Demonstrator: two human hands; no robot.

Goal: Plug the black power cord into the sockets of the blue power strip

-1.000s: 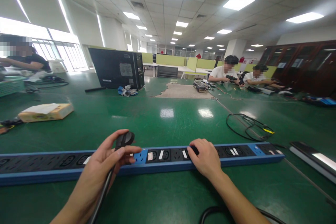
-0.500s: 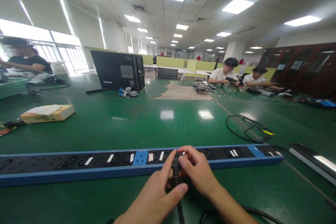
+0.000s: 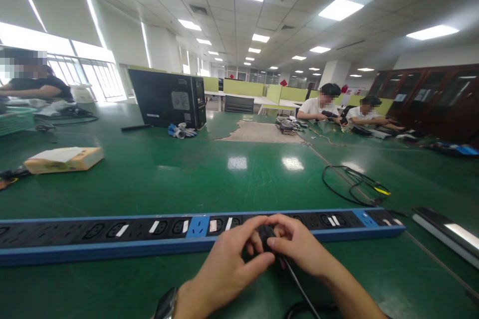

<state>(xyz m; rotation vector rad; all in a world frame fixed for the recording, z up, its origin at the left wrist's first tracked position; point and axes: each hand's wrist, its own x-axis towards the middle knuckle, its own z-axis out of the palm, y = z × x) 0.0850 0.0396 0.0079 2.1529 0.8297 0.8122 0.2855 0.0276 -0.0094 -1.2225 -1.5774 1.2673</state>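
Note:
Both of my hands meet in front of the power strip (image 3: 160,246), a long blue bar with black and blue sockets. Between them is a black power plug (image 3: 266,235), partly covered by fingers. My right hand (image 3: 299,246) pinches it between thumb and fingers. Curled round the plug's other side is my left hand (image 3: 235,256), its fingertips against it. The black cord (image 3: 299,284) runs from the plug down toward the table's near edge. White labels mark several sockets. The plug's front end is hidden by my fingers.
On the green table (image 3: 187,174) lie a coiled black cable (image 3: 354,184), a yellow tissue pack (image 3: 63,159) and gloves (image 3: 182,131). A black computer case (image 3: 168,99) stands behind. A long dark-and-white bar (image 3: 447,234) lies right. Several people sit around the table.
The plug has swung to the right and its cord now slants down rightward. My hands have shifted right and closed more around the plug. A watch now shows on my left wrist.

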